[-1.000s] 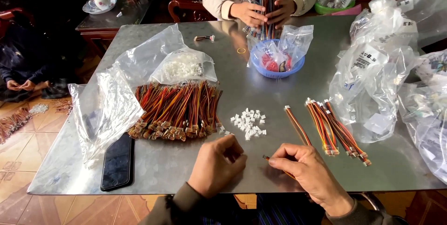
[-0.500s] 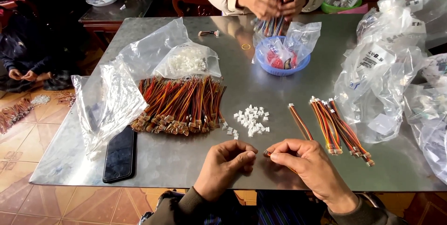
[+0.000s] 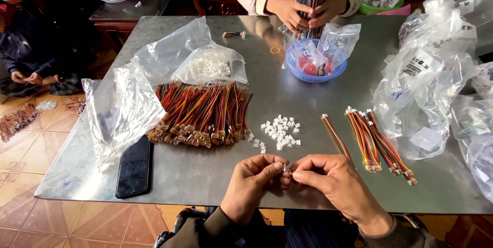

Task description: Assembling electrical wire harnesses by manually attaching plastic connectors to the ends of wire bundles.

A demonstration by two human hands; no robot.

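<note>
Now | left hand (image 3: 255,182) and right hand (image 3: 334,180) fingertips pinch a small white plastic connector (image 3: 286,167) at the near table edge | loose white connector pile (image 3: 279,131) just beyond | orange-red wire bundle (image 3: 205,114) left | black phone (image 3: 134,166) far left

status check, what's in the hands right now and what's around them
Left hand and right hand pinch a small white connector together. Loose connector pile just beyond. Wire bundles to the left, clear of both hands.
</note>
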